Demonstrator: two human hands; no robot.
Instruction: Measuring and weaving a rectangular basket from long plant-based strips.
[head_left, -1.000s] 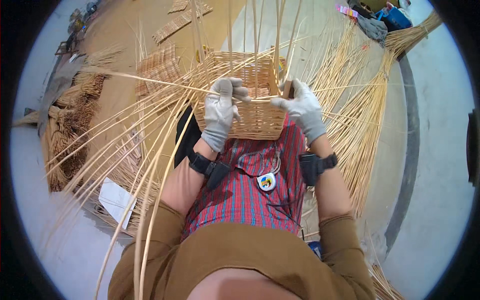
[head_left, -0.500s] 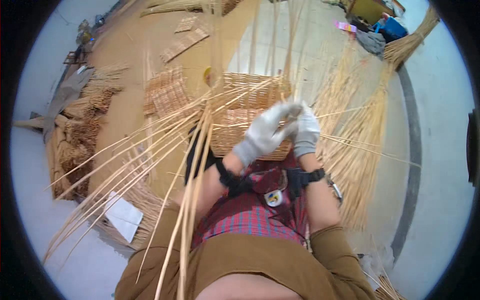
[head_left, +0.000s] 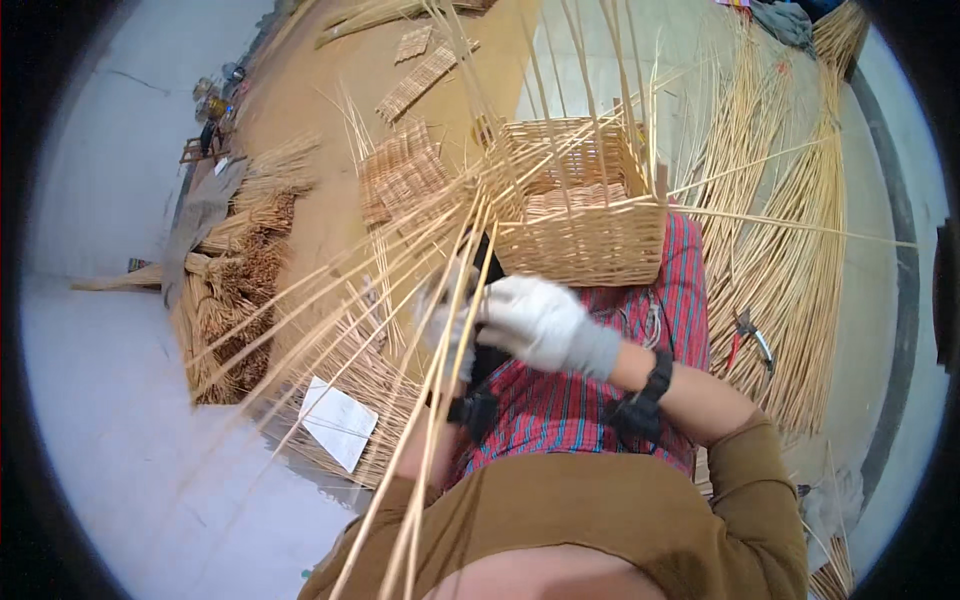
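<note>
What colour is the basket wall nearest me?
The basket wall is light golden tan, seen best in the head view.

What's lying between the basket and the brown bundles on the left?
Between the basket and bundles, the head view shows woven panels, with long rods slanting across that stretch.

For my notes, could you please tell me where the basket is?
In the head view, the basket is above centre, slightly right, just beyond the right hand.

Right hand (head_left: 537, 322) near canes (head_left: 484, 192) — wicker basket (head_left: 585, 247) beyond.
</note>
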